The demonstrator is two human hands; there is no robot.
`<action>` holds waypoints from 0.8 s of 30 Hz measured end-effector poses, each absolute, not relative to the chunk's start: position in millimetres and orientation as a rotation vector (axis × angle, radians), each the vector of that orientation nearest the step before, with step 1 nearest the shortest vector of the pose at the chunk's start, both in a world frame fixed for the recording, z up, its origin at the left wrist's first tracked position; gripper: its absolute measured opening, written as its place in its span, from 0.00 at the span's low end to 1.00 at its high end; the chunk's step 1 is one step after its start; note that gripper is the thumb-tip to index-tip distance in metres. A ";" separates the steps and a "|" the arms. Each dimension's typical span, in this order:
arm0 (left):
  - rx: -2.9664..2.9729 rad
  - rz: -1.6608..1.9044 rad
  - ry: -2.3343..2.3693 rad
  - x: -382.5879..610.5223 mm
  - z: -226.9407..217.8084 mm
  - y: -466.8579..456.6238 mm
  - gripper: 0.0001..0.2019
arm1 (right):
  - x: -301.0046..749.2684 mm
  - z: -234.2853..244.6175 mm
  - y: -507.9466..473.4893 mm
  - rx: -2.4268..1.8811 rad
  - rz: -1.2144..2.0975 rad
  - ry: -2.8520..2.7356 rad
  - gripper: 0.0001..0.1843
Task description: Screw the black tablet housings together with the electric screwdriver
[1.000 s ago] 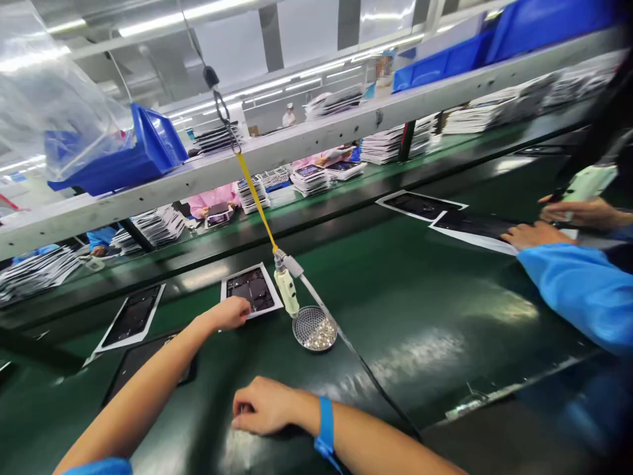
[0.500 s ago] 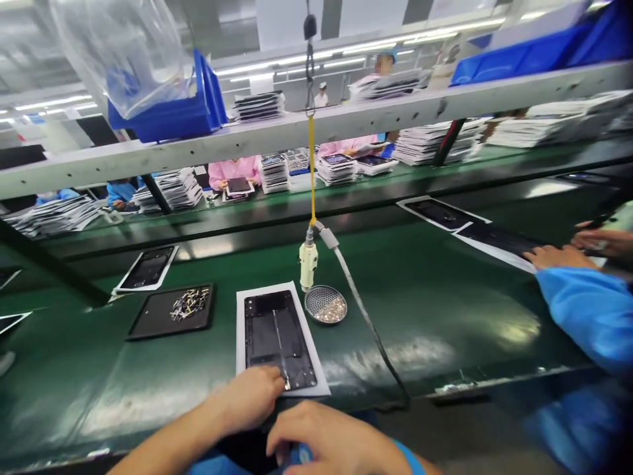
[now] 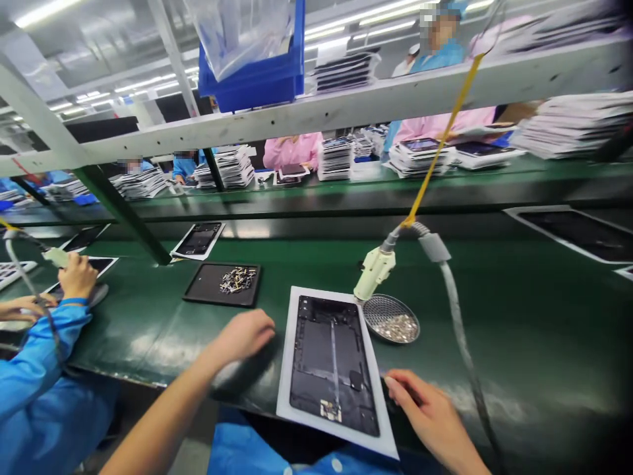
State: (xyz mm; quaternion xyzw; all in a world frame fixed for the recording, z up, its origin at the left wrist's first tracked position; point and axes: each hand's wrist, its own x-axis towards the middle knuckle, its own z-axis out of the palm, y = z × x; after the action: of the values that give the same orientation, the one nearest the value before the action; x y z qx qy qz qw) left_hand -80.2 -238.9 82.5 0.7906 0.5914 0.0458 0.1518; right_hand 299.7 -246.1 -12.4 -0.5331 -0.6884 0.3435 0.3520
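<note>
Lower centre of frame: a white tray point(image 3: 341, 376) holding an open dark tablet shell point(image 3: 332, 361) lies on the green belt point(image 3: 519, 316), its near end at the belt's front edge. Left hand point(image 3: 243, 335) just left of the tray, fingers loosely curled, gripping nothing, resting on the belt. Right hand point(image 3: 429, 415) at the tray's lower right corner, fingers spread, fingertips touching or just beside the tray edge; cannot tell which. Hands apart, one each side of the tray. Just past the tray's upper right corner, a round mesh dish point(image 3: 391, 319) of small screws. Above it a pale electric screwdriver point(image 3: 374, 272) hangs tilted from a yellow cord point(image 3: 440, 142), grey cable point(image 3: 457, 316) trailing down right. Left of centre, a black flat tray point(image 3: 222, 285) with a small heap of metal parts. Far left, a co-worker's hand point(image 3: 77, 277) in a blue sleeve.
</note>
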 end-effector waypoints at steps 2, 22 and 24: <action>2.200 0.052 2.029 -116.3 84.4 -215.4 0.09 | 300.5 -17.1 -245.3 -1.387 0.867 -1.769 0.22; 2.026 0.397 2.116 -155.1 109.5 -160.7 0.11 | 299.4 -16.1 -240.7 -1.407 0.906 -1.695 0.20; 1.906 0.696 1.897 -143.4 103.5 -164.5 0.15 | 296.2 -12.5 -240.4 -1.411 0.903 -1.678 0.20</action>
State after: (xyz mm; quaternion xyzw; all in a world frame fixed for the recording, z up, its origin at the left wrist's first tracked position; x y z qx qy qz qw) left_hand -143.4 -164.5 103.5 0.6749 0.6717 0.2465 0.1807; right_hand 296.2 -240.4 -12.5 -0.5515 -0.6559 0.3528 0.3758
